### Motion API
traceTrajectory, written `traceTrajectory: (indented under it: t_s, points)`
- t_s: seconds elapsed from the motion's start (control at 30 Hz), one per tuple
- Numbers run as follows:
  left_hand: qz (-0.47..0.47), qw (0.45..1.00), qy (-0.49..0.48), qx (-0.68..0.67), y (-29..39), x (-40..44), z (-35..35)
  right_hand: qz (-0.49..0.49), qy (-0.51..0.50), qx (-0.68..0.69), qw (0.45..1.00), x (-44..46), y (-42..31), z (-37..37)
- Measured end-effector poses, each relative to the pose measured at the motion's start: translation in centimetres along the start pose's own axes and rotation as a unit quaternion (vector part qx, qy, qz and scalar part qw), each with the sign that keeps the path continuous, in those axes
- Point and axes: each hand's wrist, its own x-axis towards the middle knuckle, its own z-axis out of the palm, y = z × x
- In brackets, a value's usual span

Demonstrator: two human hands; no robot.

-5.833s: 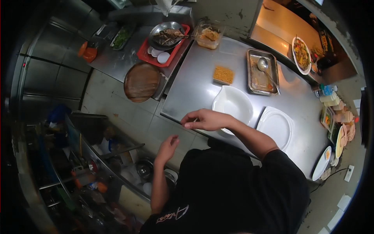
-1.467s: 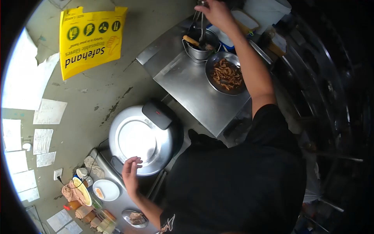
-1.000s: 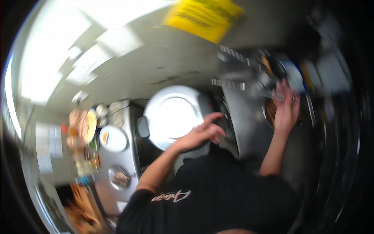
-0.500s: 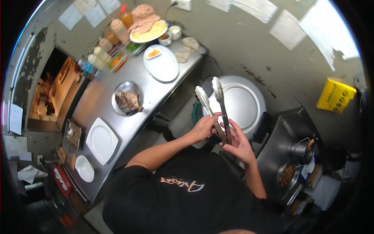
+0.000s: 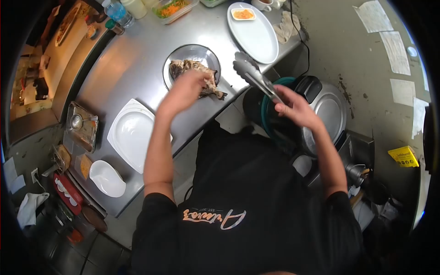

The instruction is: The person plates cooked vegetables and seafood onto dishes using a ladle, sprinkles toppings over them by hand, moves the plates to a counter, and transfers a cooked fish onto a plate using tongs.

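Observation:
Metal tongs are held in my right hand, their scalloped tips pointing up and left beyond the counter's edge. My left hand is over the near left side of a round metal plate that bears a browned cooked fish. Its fingers are blurred and bent near the fish; whether they touch or grip it is not clear. To the left of my forearm lies a white squarish plate. An oval white plate with a small dish of orange food sits beyond the tongs.
A white bowl and a metal tray with a spoon are at the left. Bottles and vegetable containers line the back. A large lidded pot and a teal-rimmed bin stand right of the counter.
The view has turned and come nearer the counter. My left hand has left the tongs and reached over the fish plate. The tongs stay in my right hand, their arms now closer together.

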Motion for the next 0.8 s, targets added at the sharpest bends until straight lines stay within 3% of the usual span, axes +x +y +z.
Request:
traceTrajectory:
  t_s: [0.07, 0.17, 0.3, 0.57, 0.8]
  points:
    - [0.003, 0.991, 0.062, 0.118, -2.5, 1.8, -3.1, -0.116, 0.013, -0.235, 0.965, 2.7, -1.3, -1.7]
    - [0.068, 0.965, 0.073, 0.241, -5.0, 5.2, -4.7, -0.042, -0.037, -0.362, 0.931, 4.5, -6.9, -1.9]
    - [0.091, 0.939, -0.024, 0.331, -5.2, 8.6, -4.0, -0.077, -0.057, -0.408, 0.908, 7.7, -8.5, -2.5]
    - [0.098, 0.907, -0.146, 0.384, -6.2, 11.3, -4.0, -0.033, -0.091, -0.430, 0.898, 14.4, -8.4, -2.5]
    - [0.124, 0.906, -0.159, 0.372, -6.9, 11.8, -3.9, 0.023, -0.165, -0.392, 0.904, 19.0, -8.4, -3.2]
